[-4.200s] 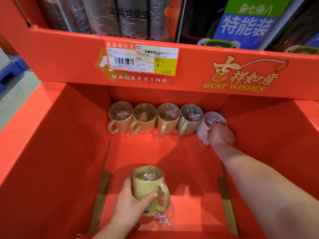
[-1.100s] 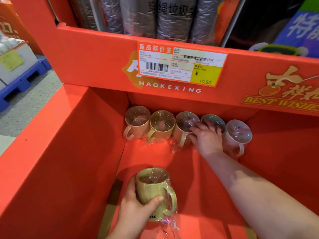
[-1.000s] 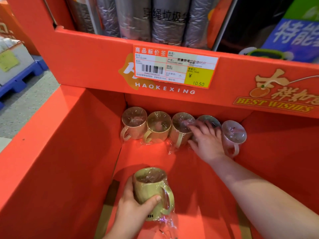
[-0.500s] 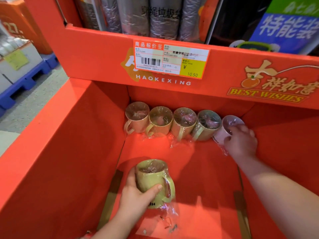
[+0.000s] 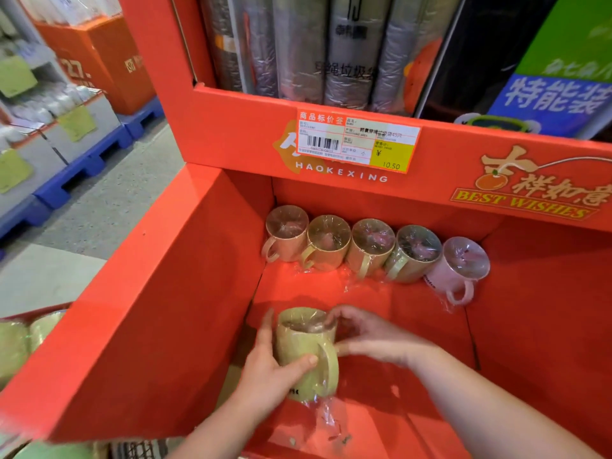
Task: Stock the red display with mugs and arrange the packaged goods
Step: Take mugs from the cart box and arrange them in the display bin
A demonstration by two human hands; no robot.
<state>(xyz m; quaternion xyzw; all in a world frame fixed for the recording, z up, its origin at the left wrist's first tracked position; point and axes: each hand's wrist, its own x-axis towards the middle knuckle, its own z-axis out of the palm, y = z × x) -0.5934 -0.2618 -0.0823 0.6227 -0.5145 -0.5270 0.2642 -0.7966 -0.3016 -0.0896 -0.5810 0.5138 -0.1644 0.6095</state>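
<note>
Head view: two hands hold one wrapped green mug (image 5: pixel 306 359) low in the red display (image 5: pixel 159 309).

The green mug stands upright over the bin floor towards 6 o'clock, with its handle facing the camera and loose plastic wrap trailing below it. The left hand (image 5: pixel 270 372) grips it from 8 o'clock, fingers behind the body and thumb pressed across the front. The right hand (image 5: pixel 374 339) comes in from 3 o'clock, slightly blurred, its fingers curled onto the wrapped rim. At 12 o'clock a row of mugs (image 5: pixel 371 248) lines the back wall, touching side by side. The pink mug (image 5: pixel 460 270) ends that row at 2 o'clock. Above the row, a price tag (image 5: pixel 357 142) is stuck on the shelf lip. Higher still, grey rolls (image 5: pixel 298 44) stand upright on the upper shelf.
</note>
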